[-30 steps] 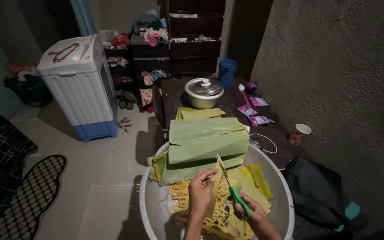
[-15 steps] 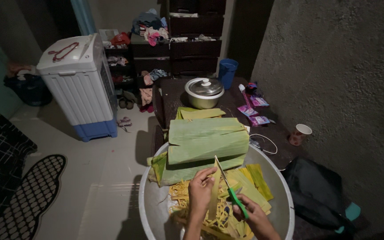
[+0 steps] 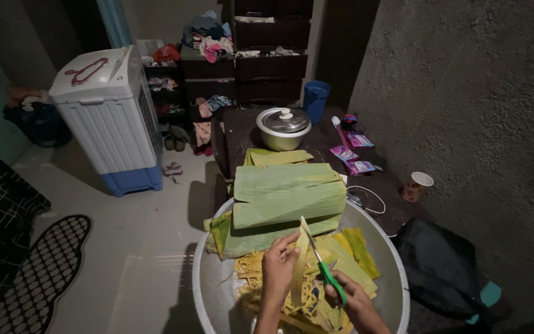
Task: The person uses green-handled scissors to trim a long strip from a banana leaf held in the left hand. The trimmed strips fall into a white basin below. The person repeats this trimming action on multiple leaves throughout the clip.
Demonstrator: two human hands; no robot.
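Our left hand (image 3: 279, 272) pinched a pale leaf strip (image 3: 298, 266) upright over the basin (image 3: 208, 291); our right hand (image 3: 355, 303), at four o'clock, gripped green-handled scissors (image 3: 322, 272). We judged that keeping the strip taut would give a straight cut.

Leaf stack (image 3: 285, 198) seemingly across basin (image 3: 397, 291)

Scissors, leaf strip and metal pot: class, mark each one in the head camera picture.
scissors (image 3: 329, 281), head view, on the green handle.
leaf strip (image 3: 298, 272), head view, on the strip's middle below the left fingers.
metal pot (image 3: 283, 125), head view, on its lid.
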